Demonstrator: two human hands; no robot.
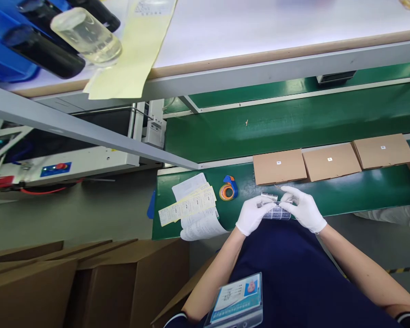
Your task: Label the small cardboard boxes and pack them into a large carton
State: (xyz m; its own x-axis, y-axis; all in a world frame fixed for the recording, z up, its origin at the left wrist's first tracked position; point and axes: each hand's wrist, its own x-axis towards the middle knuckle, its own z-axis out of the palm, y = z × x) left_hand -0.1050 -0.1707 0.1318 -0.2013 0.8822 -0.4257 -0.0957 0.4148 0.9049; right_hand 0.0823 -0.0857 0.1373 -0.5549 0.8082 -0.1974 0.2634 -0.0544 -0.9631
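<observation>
Both my hands wear white gloves and meet at the green bench's near edge, close to my body. Between them is a curled strip of small silvery printed labels (277,213). My left hand (252,215) pinches its left side. Across from it, my right hand (304,210) has thumb and fingers closed on the upper right edge of the strip; the fingertips partly hide it. Just beyond my hands stand closed brown cardboard boxes, the nearest box (279,167) bearing a small white sticker.
Left of my hands lie an orange tape roll in a blue dispenser (228,188) and yellow label sheets (187,206) over white papers (201,228). A shelf (259,27) overhangs the far side, holding a clear bottle (89,36). Large cartons (116,273) stand at lower left.
</observation>
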